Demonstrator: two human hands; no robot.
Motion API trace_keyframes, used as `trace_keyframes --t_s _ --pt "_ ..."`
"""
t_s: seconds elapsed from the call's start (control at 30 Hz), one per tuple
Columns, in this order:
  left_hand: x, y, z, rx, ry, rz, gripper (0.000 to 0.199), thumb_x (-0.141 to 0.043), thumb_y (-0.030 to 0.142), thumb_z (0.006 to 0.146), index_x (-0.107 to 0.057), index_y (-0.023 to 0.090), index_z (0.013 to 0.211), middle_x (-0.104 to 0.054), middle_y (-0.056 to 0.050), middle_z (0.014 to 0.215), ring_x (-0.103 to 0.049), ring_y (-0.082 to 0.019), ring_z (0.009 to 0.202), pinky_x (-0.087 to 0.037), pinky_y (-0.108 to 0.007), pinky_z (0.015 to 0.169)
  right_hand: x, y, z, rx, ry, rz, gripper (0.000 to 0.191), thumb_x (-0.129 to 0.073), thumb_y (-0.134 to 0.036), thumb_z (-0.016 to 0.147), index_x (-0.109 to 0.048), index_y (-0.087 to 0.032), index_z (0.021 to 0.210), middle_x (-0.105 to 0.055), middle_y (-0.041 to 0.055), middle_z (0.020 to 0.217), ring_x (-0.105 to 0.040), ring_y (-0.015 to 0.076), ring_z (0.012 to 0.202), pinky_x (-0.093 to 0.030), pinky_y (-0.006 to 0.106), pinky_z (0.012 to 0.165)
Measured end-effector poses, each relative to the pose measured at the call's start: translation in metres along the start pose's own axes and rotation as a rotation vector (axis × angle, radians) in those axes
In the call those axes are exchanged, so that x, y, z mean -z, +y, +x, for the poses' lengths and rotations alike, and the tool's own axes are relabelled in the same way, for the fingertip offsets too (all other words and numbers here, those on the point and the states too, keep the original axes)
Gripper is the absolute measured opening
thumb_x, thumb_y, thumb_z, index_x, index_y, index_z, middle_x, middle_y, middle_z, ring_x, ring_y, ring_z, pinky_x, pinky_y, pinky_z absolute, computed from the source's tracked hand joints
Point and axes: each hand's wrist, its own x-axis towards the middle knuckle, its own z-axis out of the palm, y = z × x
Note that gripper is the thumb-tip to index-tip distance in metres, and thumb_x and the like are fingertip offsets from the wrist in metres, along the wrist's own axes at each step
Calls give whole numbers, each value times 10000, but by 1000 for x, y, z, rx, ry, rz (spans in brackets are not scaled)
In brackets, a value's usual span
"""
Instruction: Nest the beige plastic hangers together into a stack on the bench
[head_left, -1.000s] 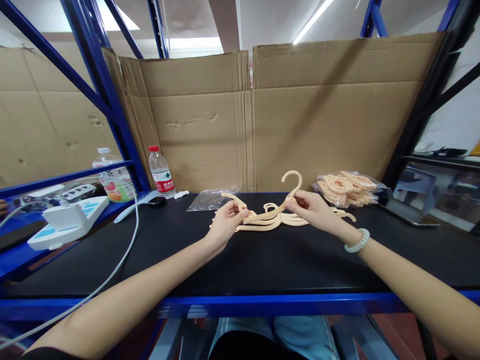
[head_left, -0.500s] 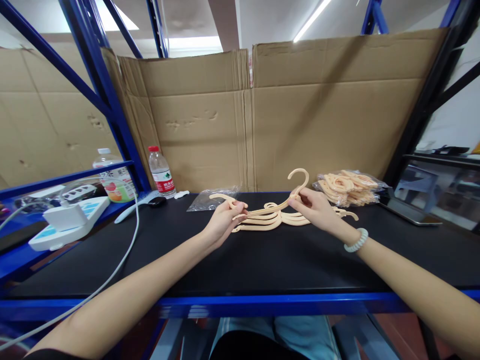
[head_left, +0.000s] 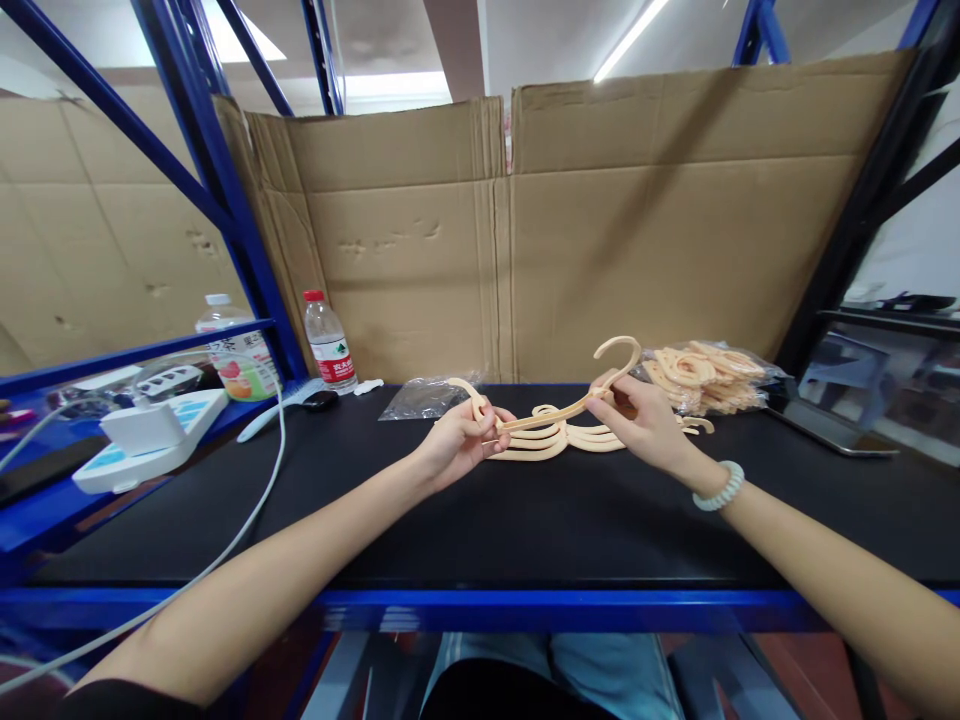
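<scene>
A beige plastic hanger (head_left: 553, 415) is held above the black table by both hands. My left hand (head_left: 463, 440) pinches its left end, where a curved beige piece sticks up past the fingers. My right hand (head_left: 637, 415) has its fingers closed on the hanger near the curved hook, which points up. Behind and below the held hanger, several beige hangers (head_left: 529, 453) lie stacked on the table, partly covered by the hands. A clear bag of beige hanger parts (head_left: 705, 375) lies to the right, behind my right hand.
An empty clear bag (head_left: 424, 398) lies left of the hangers. Farther left stand a red-capped bottle (head_left: 330, 350), a larger bottle (head_left: 244, 365) and a white power strip (head_left: 161, 445) with a cable. A tablet-like stand (head_left: 832, 435) is at the right. Cardboard (head_left: 397, 250) walls the back.
The curved piece at my left hand has turned more upright, closer to the held hanger's end. Both hands appear slightly farther right, and the view has shifted a little.
</scene>
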Motion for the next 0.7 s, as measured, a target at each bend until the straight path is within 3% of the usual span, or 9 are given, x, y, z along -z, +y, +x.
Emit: trace_keyframes --t_s 0.7 --pt "3 -4 -2 -133 99 184 214 -580 19 668 -416 156 669 -633 -34 703 -550 -101 498 -391 -233 517 -7 -5 -8 54 1 24 149 -540 -310 872 -555 -172 819 -520 21 687 -445 117 543 -390 247 479"
